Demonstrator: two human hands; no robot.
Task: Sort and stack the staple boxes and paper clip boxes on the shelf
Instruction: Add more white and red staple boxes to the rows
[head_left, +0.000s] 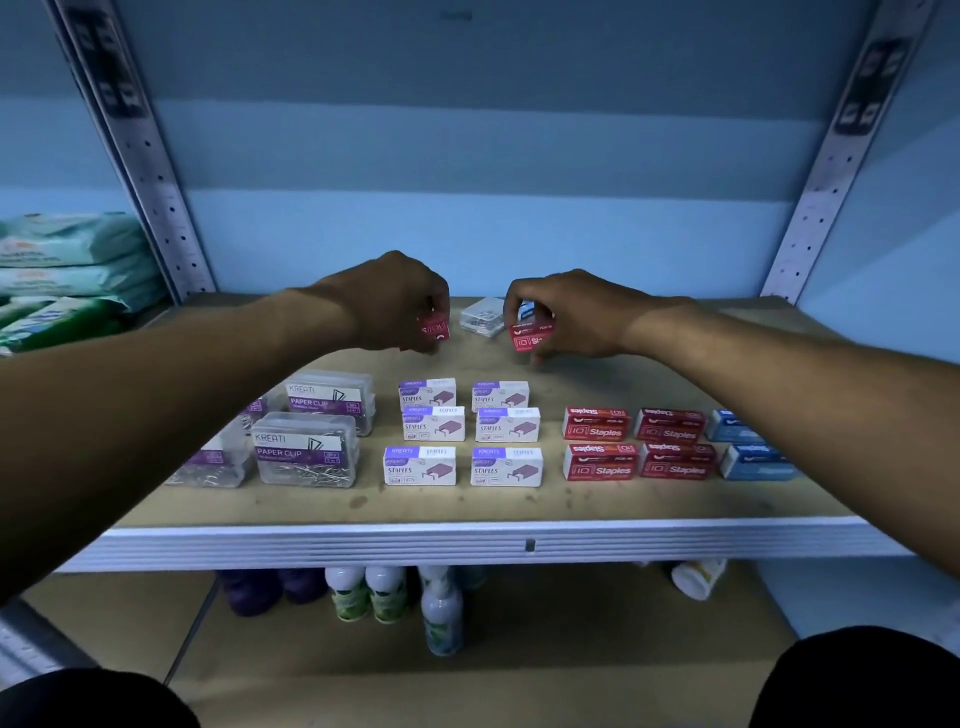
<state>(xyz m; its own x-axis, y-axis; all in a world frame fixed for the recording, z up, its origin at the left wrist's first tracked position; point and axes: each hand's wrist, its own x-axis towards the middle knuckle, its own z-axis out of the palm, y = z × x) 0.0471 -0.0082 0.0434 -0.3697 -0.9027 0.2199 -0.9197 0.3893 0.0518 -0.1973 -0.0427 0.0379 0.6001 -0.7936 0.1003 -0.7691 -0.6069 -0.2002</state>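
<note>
staple boxes (462, 434) and paper clip boxes (306, 449) are mostly sitting sorted in rows on the shelf (483, 540), while the left hand (395, 304) and right hand (566, 314) are each gripping one red staple box (530, 338) near the back, seemingly the last to place.

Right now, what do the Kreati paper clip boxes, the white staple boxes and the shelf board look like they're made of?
Kreati paper clip boxes: clear hard plastic, glossy; the metal clips show through the walls. White staple boxes: printed cardboard by the look, matte, with sharp folded edges. Shelf board: brown, dull and speckled, probably pressed wood or fibreboard; its front edge looks like pale painted metal.
</note>
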